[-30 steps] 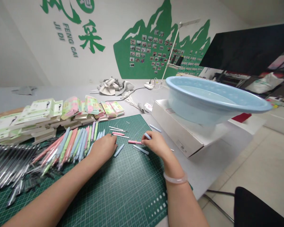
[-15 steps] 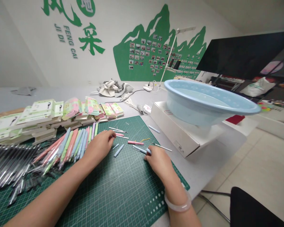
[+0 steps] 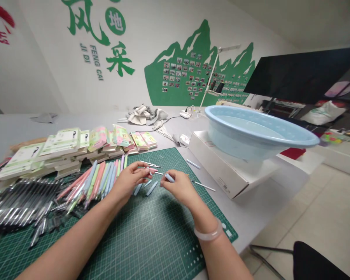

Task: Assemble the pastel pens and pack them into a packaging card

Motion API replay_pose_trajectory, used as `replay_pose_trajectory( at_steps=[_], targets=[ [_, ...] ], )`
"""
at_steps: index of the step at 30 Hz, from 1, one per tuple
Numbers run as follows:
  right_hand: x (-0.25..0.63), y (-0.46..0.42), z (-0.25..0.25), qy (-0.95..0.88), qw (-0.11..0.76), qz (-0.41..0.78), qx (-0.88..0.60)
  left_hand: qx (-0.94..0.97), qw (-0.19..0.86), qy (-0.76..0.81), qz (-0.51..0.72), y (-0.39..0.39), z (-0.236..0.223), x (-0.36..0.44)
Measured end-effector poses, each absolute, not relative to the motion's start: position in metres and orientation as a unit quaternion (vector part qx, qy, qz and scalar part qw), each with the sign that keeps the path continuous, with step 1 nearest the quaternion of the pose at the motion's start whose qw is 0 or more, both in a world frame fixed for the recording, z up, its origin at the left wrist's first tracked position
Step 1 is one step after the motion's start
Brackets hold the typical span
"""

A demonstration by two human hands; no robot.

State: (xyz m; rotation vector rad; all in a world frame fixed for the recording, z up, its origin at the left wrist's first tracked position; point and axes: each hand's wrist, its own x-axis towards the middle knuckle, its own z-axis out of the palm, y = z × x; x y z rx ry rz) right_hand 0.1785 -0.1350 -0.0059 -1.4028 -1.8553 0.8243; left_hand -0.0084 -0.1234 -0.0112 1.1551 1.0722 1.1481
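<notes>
My right hand (image 3: 181, 188) pinches a light blue pen barrel (image 3: 169, 177) above the green cutting mat (image 3: 151, 233). Close by on the left, my left hand (image 3: 131, 179) has its fingertips closed on something small and pale, too blurred to name. Beneath and around the fingers lie loose pen parts: a light blue barrel (image 3: 152, 189), a short blue piece (image 3: 147, 183), a pink piece (image 3: 154, 170) and thin white refills (image 3: 147, 163). Another refill (image 3: 205, 186) rests at the mat's right edge. One more blue barrel (image 3: 193, 164) is on the table past the mat.
Left of my hands are a row of pastel pens (image 3: 100, 177) and many dark clear-bodied pens (image 3: 26, 198). Stacked small boxes (image 3: 61, 142) stand behind them. To the right, a blue basin (image 3: 236, 144) sits on a white carton (image 3: 210, 167). Crumpled cloth (image 3: 142, 114) lies farther back.
My right hand has moved left and lifted the blue barrel off the mat, close to my left hand. The left fingers have shifted slightly. The view has tilted up a little.
</notes>
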Motion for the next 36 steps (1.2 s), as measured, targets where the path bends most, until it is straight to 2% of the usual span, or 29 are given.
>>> replay_pose_trajectory(
  at_steps=[4,9,21,28,36],
  targets=[
    [0.162,-0.128,-0.002,-0.670,0.395,0.407,-0.479,0.459,0.576,0.430,0.522,-0.127,-0.008,-0.007],
    [0.161,-0.126,-0.014,-0.636,0.435,0.456,-0.446,0.472,0.557,0.428,0.533,-0.127,-0.009,-0.006],
    [0.161,-0.127,-0.017,-0.605,0.441,0.510,-0.424,0.511,0.527,0.438,0.519,-0.130,-0.010,-0.002],
    [0.164,-0.128,-0.019,-0.534,0.458,0.602,-0.377,0.524,0.519,0.433,0.519,-0.130,-0.009,-0.004],
    [0.165,-0.129,-0.024,-0.509,0.456,0.647,-0.337,0.573,0.482,0.439,0.497,-0.131,-0.002,-0.008]
  ],
)
